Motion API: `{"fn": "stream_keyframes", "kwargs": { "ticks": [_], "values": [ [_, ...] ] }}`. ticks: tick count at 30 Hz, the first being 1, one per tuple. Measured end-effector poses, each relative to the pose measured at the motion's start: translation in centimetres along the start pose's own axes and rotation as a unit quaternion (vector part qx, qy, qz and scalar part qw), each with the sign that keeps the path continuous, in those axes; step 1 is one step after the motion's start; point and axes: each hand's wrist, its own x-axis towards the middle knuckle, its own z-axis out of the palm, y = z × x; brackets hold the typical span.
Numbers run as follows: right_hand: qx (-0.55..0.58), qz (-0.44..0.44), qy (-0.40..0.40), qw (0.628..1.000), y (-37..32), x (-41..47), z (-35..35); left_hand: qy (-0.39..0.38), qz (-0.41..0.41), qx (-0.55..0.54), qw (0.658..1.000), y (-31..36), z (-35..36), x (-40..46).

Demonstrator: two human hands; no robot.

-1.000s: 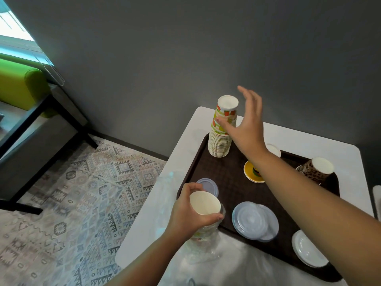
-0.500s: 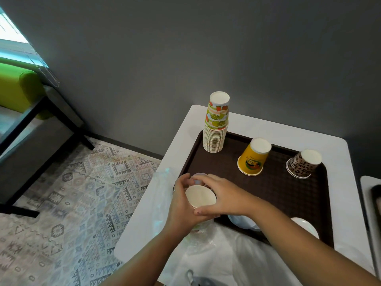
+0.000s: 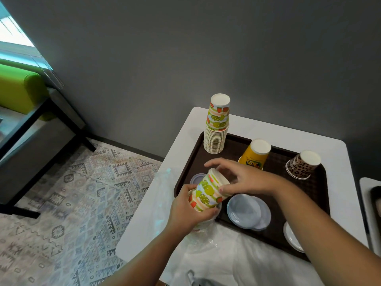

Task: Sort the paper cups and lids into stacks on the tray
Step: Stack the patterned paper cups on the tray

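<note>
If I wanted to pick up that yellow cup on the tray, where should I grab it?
Probably from above: the yellow cup stands upside down on the tray, its narrow base up. Close fingers round the side wall just below that base; the leopard cup stands apart, leaving room.

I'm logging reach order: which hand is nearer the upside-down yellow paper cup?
Right. The right hand sits just in front of the upside-down yellow paper cup, while the left hand is farther toward the brown tray's near-left corner; both hold the fruit-patterned cup.

Left hand (image 3: 186,209) curled in grip; right hand (image 3: 245,178) pinching.
</note>
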Motion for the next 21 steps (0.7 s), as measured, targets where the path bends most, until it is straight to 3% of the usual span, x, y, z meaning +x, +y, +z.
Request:
{"fn": "stream_keyframes", "kwargs": {
  "ticks": [5, 9, 13, 17, 21],
  "values": [
    [-0.165, 0.037, -0.056, 0.984, 1.0, -0.1, -0.7, 0.01, -0.011, -0.011, 1.0, 0.1, -0.4, 0.3],
    [-0.213, 0.028, -0.023, 0.976, 0.7, 1.1, 0.8, 0.007, -0.012, 0.001, 1.0, 0.0, -0.5, 0.4],
    [-0.05, -0.052, 0.134, 0.988, -2.8, 3.0, -1.7, 0.014, -0.001, 0.01, 1.0, -0.1, -0.6, 0.5],
    [0.093, -0.081, 0.317, 0.94, -5.2, 6.2, -6.2, 0.005, 0.002, 0.024, 1.0, 0.0, -0.7, 0.6],
    [0.125, -0.037, 0.394, 0.91, -4.5, 9.2, -8.9, -0.001, 0.005, 0.017, 1.0, -0.1, -0.9, 0.7]
  ]
}}
